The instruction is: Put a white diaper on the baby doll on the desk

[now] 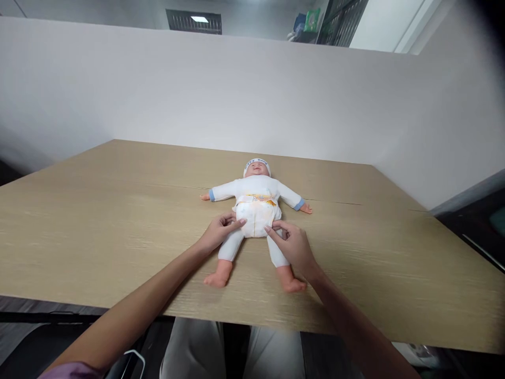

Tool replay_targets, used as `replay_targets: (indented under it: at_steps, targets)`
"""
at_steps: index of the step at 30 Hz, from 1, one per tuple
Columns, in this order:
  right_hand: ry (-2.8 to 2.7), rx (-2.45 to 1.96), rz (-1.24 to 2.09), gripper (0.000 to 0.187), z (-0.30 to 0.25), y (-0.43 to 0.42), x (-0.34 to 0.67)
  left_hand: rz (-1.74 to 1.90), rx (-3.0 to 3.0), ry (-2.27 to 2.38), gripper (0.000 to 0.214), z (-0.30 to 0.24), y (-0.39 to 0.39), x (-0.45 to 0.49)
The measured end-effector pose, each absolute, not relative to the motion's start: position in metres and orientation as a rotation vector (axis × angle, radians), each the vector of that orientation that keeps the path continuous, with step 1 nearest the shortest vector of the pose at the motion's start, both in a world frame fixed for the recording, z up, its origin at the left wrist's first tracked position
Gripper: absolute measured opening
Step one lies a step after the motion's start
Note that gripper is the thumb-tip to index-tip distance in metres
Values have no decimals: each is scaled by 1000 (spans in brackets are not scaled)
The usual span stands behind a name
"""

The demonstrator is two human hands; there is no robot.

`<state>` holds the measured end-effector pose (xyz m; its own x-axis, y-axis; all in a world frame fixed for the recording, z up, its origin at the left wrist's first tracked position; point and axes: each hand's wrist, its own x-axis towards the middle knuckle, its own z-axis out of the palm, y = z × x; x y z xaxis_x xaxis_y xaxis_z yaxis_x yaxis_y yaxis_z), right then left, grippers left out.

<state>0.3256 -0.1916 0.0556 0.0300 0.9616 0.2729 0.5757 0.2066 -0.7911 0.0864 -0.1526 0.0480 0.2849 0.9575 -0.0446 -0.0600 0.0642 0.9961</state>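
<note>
A baby doll (pixel 258 184) in a white outfit with blue cuffs and a white printed cap lies on its back, arms spread, feet toward me. Around its hips sits a white diaper (pixel 254 218) with an orange printed band at the waist. At the diaper's left leg edge, my left hand (pixel 223 229) is closed, thumb and fingers pinching the edge. My right hand (pixel 290 239) pinches the opposite leg edge between thumb and fingertips. The doll's bare feet stick out below both hands.
The doll lies on a wide wooden table (pixel 118 210) with thin seams across it. A white partition (pixel 236 95) rises behind the table. A dark object (pixel 473 221) stands at the right edge. My legs are below the front edge.
</note>
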Motion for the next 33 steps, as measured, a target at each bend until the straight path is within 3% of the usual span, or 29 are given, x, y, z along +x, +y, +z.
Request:
replay_targets:
  at_steps: [4, 18, 33]
  targets:
    - [-1679, -1471, 508, 37, 56, -193, 325, 1014, 1230, 974, 48, 47, -152, 87]
    - [-1364, -1212, 1009, 48, 27, -180, 312, 1047, 1179, 991, 49, 49, -152, 84]
    - [-1349, -1232, 927, 49, 14, -184, 309, 938, 1268, 887, 47, 55, -153, 76]
